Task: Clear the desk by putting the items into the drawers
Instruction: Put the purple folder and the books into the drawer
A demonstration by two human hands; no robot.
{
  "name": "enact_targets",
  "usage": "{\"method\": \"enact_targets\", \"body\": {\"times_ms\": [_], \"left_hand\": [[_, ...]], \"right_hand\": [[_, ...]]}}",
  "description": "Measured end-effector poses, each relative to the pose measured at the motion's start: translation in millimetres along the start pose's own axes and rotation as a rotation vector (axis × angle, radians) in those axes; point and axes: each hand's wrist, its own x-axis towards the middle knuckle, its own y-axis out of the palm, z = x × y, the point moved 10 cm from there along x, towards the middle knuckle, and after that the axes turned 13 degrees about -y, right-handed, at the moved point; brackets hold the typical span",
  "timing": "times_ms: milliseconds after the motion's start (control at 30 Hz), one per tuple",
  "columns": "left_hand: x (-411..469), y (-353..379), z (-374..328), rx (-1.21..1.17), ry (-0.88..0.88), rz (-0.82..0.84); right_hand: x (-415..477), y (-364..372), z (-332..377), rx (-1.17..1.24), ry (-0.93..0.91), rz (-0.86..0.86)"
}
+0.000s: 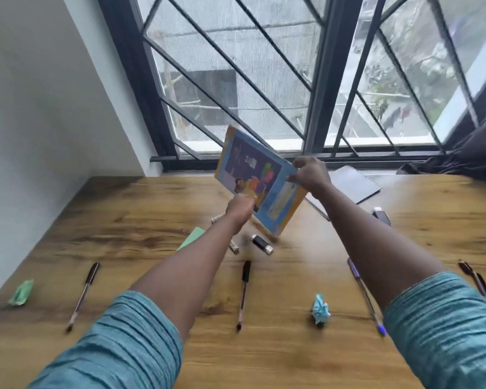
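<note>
A colourful picture book point(257, 178) with a blue and orange cover is lifted off the wooden desk point(141, 209) and tilted, cover towards me. My left hand point(240, 207) grips its lower left edge. My right hand point(310, 174) grips its upper right edge. Loose items lie on the desk below: a black USB stick point(261, 244), a black pen point(243, 294), another black pen point(84, 296), a purple pen point(366, 296), a dark red pen point(474, 279), a crumpled blue paper point(320, 308) and a crumpled green paper point(20, 293). No drawer is in view.
A dark spiral notebook point(354, 182) lies at the back right by the window. A green sticky note point(192, 237) and a small white tube point(234, 247) lie partly under my left arm. A small dark eraser-like block point(381, 216) sits at the right. A white wall bounds the left.
</note>
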Motion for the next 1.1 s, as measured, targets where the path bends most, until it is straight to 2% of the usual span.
{"method": "enact_targets", "body": {"times_ms": [100, 233, 333, 400, 467, 533, 700, 767, 800, 833, 900, 967, 1000, 1033, 1100], "left_hand": [[-28.6, -5.7, -19.9, -0.165, 0.071, 0.038], [-81.9, -10.0, -34.6, -0.459, 0.125, 0.209], [-128.1, -17.6, -30.1, -0.607, 0.196, 0.33], [-148.5, -29.0, -17.4, -0.705, 0.233, 0.349], [-168.7, -46.8, 6.0, -0.82, 0.263, 0.336], [-184.4, -61.6, 37.8, -0.941, 0.254, 0.302], [-223.5, -71.3, 128.0, -1.128, 0.068, 0.257], [-241.9, -70.6, 147.0, -1.157, 0.053, 0.268], [-250.7, -67.6, 153.2, -1.164, 0.054, 0.277], [-258.7, -63.5, 158.0, -1.166, 0.049, 0.282], [-274.3, -52.9, 161.3, -1.161, 0.044, 0.302], [-290.0, -36.4, 156.4, -1.142, 0.072, 0.361], [-298.6, -26.7, 153.2, -1.126, 0.096, 0.397], [-306.3, -17.0, 150.6, -1.109, 0.123, 0.44], [-324.0, 4.2, 147.9, -1.053, 0.162, 0.504]], "right_hand": [[-28.8, -25.1, 31.1, -0.004, -0.057, -0.137], [-82.7, -47.9, 88.7, -0.307, -0.27, -0.322], [-153.7, -56.0, 140.3, -0.46, -0.588, -0.588], [-205.1, -43.3, 169.2, -0.559, -0.823, -0.664], [-246.7, -20.4, 183.5, -0.666, -0.938, -0.644], [-277.6, 0.4, 186.7, -0.674, -0.963, -0.575], [-362.7, 32.0, 198.0, -0.612, -1.074, -0.401], [-383.4, 25.5, 193.2, -0.52, -1.004, -0.3], [-387.7, 20.3, 186.1, -0.443, -0.913, -0.24], [-386.2, 11.8, 172.3, -0.318, -0.749, -0.181], [-382.2, 2.6, 132.2, 0.021, -0.305, -0.041], [-392.1, -3.9, 95.0, 0.42, 0.066, -0.035], [-399.8, -4.0, 82.6, 0.662, 0.192, -0.052], [-405.6, -2.5, 73.1, 0.849, 0.277, -0.073], [-418.6, -11.7, 48.7, 1.014, 0.378, -0.124]]}}
